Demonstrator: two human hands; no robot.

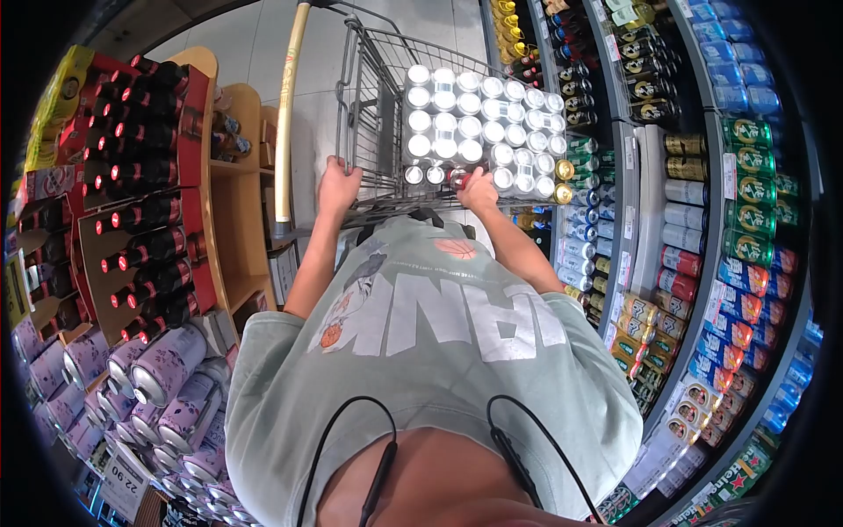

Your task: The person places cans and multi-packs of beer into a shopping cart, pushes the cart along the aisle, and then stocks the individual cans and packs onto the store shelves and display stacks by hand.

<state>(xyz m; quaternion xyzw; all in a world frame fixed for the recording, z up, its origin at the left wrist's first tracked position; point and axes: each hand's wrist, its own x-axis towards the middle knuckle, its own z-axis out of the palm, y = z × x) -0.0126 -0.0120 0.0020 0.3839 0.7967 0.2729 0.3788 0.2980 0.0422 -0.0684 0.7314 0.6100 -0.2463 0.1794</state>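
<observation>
A metal wire shopping cart (386, 53) stands in front of me, loaded with many silver-topped cans (483, 114) set in tight rows. My left hand (340, 183) is closed on the cart's wire side, near the handle end. Between the fingers of my right hand (479, 189) is a red can (458, 179), at the near edge of the can rows. Two white-topped cans (424, 176) stand just left of it. Gold-topped cans (563, 180) sit at the right corner of the load. My fingers hide part of the red can.
The cart's yellow handle bar (292, 97) is at the left. Shelves of canned drinks (685, 263) line the right side. On the left are a wooden rack (237, 211), dark bottles with red caps (145, 176) and stacked purple cans (167, 369). Tiled floor (255, 44) lies beyond the cart.
</observation>
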